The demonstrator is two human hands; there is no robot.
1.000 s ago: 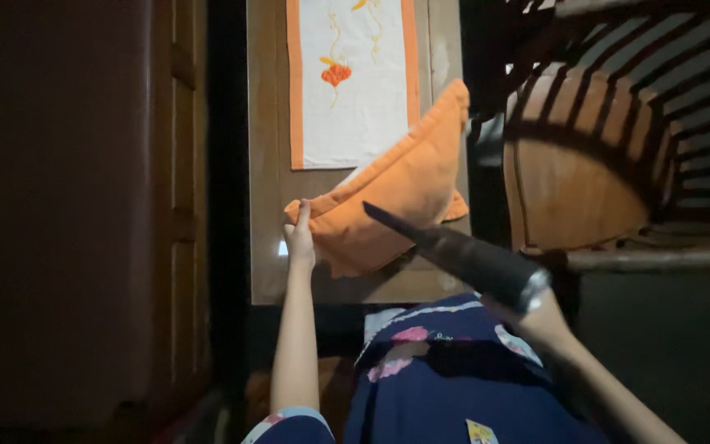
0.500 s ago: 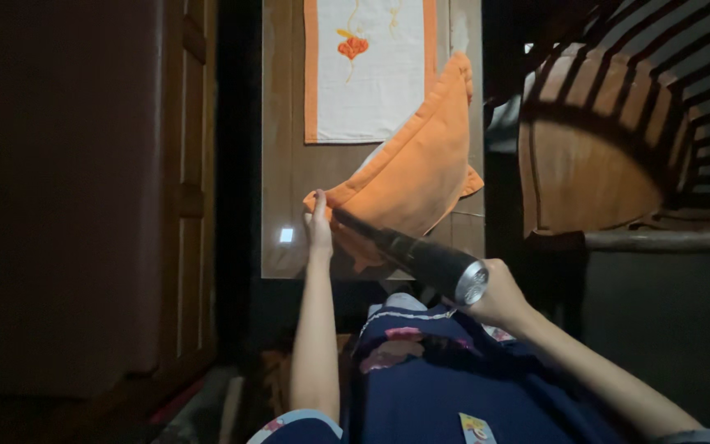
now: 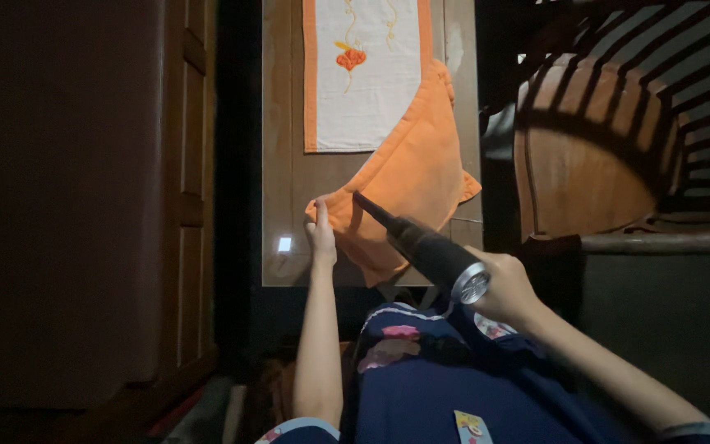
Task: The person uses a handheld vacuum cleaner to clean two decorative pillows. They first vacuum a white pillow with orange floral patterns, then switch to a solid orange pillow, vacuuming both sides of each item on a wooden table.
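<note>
An orange cloth is seen draped over the near end of a glossy wooden surface, and every other place is given here relative to that cloth. Its near-left corner is pinched by the left hand, whose fingers are closed on the fabric where it meets the surface. The cloth is lifted slightly at this corner, while its far end is laid across the lower right corner of a white table runner with orange borders and an embroidered orange motif. The runner is spread beyond the cloth, along the middle of the surface.

A dark, tapering tool with a metal end cap is gripped by the right hand, which is clamped around its thick end, near and to the right of the cloth. The narrow tip of the tool is held over the near part of the cloth; whether it touches the fabric cannot be told. The two hands are kept apart.

To the right of the cloth, a wooden chair with a slatted back is seen. To its left, a dark wooden cabinet is visible. A small bright reflection is shown on the surface just left of the pinched corner.
</note>
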